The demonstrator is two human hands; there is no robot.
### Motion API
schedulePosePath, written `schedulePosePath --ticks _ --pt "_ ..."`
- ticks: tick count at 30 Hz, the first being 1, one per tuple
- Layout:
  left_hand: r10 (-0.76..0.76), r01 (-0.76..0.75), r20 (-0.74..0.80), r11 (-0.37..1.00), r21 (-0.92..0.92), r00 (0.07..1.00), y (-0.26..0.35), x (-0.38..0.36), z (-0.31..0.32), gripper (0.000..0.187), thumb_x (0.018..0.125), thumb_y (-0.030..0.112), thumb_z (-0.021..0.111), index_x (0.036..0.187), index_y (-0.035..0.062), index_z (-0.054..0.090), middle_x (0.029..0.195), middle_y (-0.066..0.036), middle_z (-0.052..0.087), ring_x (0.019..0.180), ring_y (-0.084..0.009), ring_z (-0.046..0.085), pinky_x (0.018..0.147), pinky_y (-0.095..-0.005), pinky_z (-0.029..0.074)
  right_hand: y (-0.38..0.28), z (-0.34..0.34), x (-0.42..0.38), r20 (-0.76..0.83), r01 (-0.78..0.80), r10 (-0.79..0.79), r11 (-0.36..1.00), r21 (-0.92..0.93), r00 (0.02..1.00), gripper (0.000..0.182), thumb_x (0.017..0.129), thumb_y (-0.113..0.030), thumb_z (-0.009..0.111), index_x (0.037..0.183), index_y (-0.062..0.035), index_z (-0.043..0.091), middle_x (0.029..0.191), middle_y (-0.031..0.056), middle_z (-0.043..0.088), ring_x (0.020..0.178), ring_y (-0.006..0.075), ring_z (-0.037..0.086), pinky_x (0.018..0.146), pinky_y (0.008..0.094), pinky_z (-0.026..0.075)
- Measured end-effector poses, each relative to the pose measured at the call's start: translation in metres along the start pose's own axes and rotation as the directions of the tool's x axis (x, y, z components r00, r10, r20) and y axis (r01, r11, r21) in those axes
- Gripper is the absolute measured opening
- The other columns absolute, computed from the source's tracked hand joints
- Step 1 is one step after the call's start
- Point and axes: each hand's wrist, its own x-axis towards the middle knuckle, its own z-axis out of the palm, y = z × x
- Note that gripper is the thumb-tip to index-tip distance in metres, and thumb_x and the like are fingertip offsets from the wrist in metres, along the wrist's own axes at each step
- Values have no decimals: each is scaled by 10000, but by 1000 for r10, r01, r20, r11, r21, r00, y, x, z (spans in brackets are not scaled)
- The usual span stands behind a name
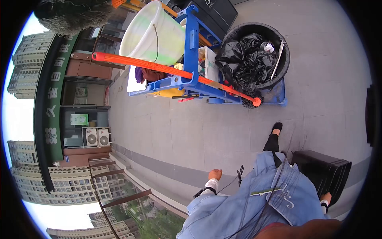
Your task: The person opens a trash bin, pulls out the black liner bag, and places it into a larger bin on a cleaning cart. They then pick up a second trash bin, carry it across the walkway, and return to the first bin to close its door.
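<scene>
My left hand [215, 174] hangs away from my body with its fingers curled in a loose fist, and I see nothing in it. Beside it a thin dark cord [240, 175] dangles near my blue jacket. My right hand [326, 197] is closed at the edge of a black rectangular bin [322, 171], which it carries against my right side. Its grip is partly hidden. Ahead stands a blue cleaning cart [192, 51] with a round black bin [283, 65] on its end. A black bag and some litter lie in that round bin.
A white bucket [137, 34] and an orange-red pole [139, 61] ride on the cart. Behind it is a dark waste container [217, 14]. Shopfronts with a green sign [55, 99] and air-conditioner units [97, 137] line the left. Grey paving [207, 131] lies underfoot.
</scene>
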Motion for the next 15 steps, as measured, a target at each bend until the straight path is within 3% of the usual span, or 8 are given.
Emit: schedulePosePath --ticks 1,3,4,5,7,10,14,15 --pt "-202 222 177 970 -99 963 1 -26 3 305 691 367 489 705 89 612 693 -85 608 686 -258 572 678 -321 436 12 3 1 -57 1 -2 1000 -26 998 155 728 -118 488 833 -15 538 906 199 548 849 321 543 683 404 453" --pt "-173 300 325 867 -399 930 -13 -57 46 306 692 360 488 704 78 608 687 -90 602 716 -237 571 692 -317 429 46 28 13 -32 14 -16 999 -33 999 165 745 -126 466 857 -26 536 922 193 546 860 318 542 688 401 452" --pt "-93 236 355 892 -385 930 -10 -72 57 305 698 354 485 726 75 606 700 -88 600 737 -226 568 707 -312 425 59 37 25 46 29 -29 999 -15 999 172 751 -126 450 869 -31 533 929 192 544 865 322 540 693 399 451" --pt "44 88 327 922 -378 944 -9 -86 66 312 708 355 486 758 69 602 716 -84 602 739 -241 566 707 -320 424 69 42 33 17 48 -49 999 8 999 176 750 -124 444 870 -30 532 929 190 546 866 333 535 688 398 450" --pt "65 17 260 953 -303 963 -1 -110 82 330 722 361 499 772 46 584 723 -81 601 716 -244 562 684 -325 421 86 59 58 -42 119 -116 990 72 992 182 738 -114 438 857 -20 539 928 180 552 881 353 520 687 402 442" --pt "88 87 297 844 -529 951 9 -143 77 307 724 344 502 736 46 574 674 -72 586 658 -201 550 642 -305 418 94 62 92 -57 204 -203 979 12 978 184 730 -107 448 848 -10 552 850 185 572 820 341 551 653 389 456" --pt "36 98 191 756 -647 981 -14 -169 97 255 749 280 507 677 39 551 584 -29 540 552 -114 501 554 -244 404 142 158 208 -146 199 -186 977 79 972 193 673 -83 523 828 30 542 812 208 570 764 353 561 639 392 449" --pt "33 100 189 753 -650 981 -22 -173 102 255 749 280 507 677 39 551 584 -29 540 552 -114 501 554 -244 404 150 171 216 -221 284 -252 950 129 942 195 657 -78 534 816 35 543 798 220 567 752 357 560 636 392 446"
